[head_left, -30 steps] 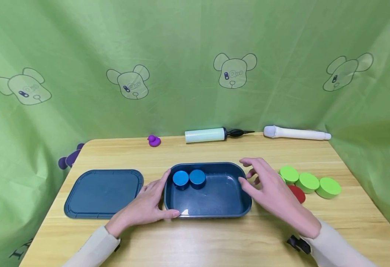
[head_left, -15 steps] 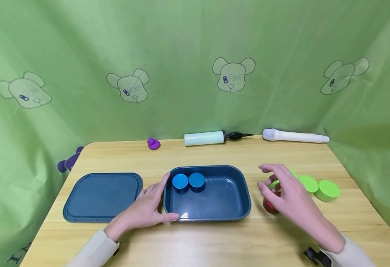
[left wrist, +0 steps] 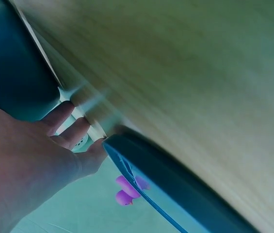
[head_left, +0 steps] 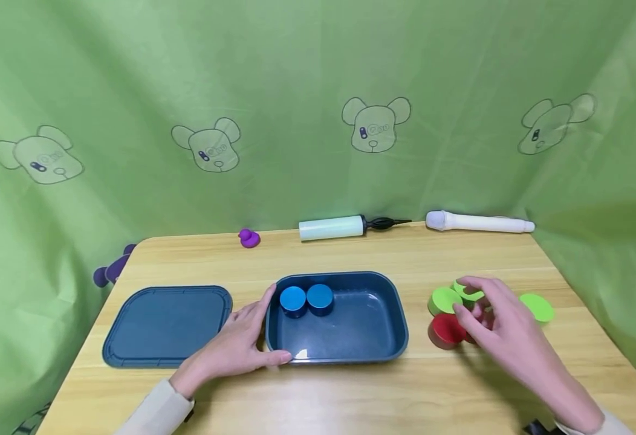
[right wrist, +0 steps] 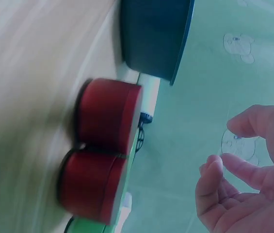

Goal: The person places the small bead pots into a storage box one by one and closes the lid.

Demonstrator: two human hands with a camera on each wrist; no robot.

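Note:
My left hand (head_left: 236, 341) lies against the left end of a dark blue plastic box (head_left: 350, 335), thumb on the front rim and straight fingers along the side. Inside the box, at its back left, stand two round blue tins (head_left: 320, 299). Over a group of tins on the right hovers my right hand (head_left: 508, 329), fingers loosely bent, nothing held. Closest to its thumb are a red tin (head_left: 445, 331) and a green tin (head_left: 443, 300). The right wrist view shows two red tins (right wrist: 110, 114) side by side, apart from the fingers. The hand partly hides other green tins.
A dark blue lid (head_left: 168, 326) lies flat left of the box. Along the table's back edge are a purple rubber duck (head_left: 249, 238), a pale hand pump (head_left: 331, 228) and a white toy microphone (head_left: 481, 222). Another green tin (head_left: 538, 308) stands at far right.
My right hand has moved right, from the box's right end to above the red and green tins. My left hand has stayed at the box. The blue tins have not moved.

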